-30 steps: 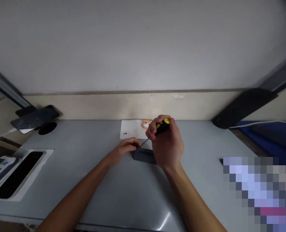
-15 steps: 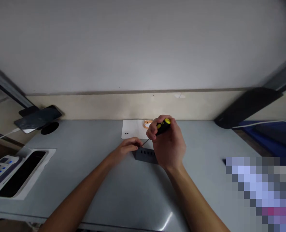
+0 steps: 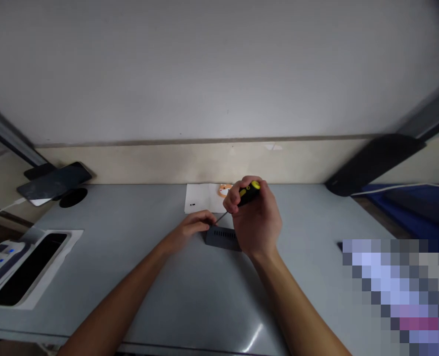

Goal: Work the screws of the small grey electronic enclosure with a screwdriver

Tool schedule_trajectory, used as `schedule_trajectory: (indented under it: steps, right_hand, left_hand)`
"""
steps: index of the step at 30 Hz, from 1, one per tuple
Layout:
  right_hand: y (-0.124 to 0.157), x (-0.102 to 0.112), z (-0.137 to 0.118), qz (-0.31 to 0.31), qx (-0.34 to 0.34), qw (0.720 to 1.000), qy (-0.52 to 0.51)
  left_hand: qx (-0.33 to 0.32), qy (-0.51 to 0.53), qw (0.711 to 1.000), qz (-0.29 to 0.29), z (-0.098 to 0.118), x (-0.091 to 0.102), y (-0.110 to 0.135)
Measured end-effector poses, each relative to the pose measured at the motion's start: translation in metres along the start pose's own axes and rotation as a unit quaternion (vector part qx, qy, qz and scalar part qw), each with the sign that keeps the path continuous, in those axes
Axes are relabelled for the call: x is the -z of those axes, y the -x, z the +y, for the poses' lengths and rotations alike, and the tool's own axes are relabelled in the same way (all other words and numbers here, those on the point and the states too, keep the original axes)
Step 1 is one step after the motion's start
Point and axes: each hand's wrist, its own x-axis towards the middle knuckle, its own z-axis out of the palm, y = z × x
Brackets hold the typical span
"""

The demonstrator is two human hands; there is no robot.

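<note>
My right hand (image 3: 257,217) is closed round a screwdriver (image 3: 246,195) with a black and yellow handle. Its thin shaft slants down to the left end of a small dark box with a row of vent slots (image 3: 221,237) lying on the grey table (image 3: 190,291). My left hand (image 3: 193,227) rests on the table with curled fingers pressed against the box's left end. The right hand hides the box's right part.
Behind the box lies a white paper sheet (image 3: 200,198) with two tiny dark screws and a round orange sticker (image 3: 225,189). At far left stand a phone on a stand (image 3: 52,182) and a black tray (image 3: 26,269). A dark lamp head (image 3: 371,163) hangs at right.
Both hands stay at the box with the screwdriver in place. Only the camera view has shifted slightly.
</note>
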Motion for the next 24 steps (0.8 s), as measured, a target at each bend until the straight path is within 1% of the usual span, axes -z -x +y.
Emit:
schedule_trajectory:
  steps: [4, 12, 20, 24]
  right_hand:
    - [-0.0002, -0.0007, -0.0003, 0.008, -0.001, 1.000, 0.014]
    - [0.0022, -0.0028, -0.0014, -0.008, -0.005, 1.000, 0.002]
    - [0.0014, -0.0035, -0.0021, 0.003, 0.003, 1.000, 0.017]
    - [0.0013, -0.0032, -0.0015, 0.001, -0.006, 1.000, 0.026]
  left_hand:
    - [-0.004, 0.006, 1.000, 0.002, 0.0001, 0.0002, 0.0001]
    - [-0.005, 0.009, 1.000, 0.004, 0.0026, -0.0015, 0.0003]
    - [-0.002, 0.003, 1.000, 0.001, 0.0024, -0.0009, 0.0006]
    - [0.002, -0.005, 1.000, 0.004, 0.0030, -0.0005, 0.0005]
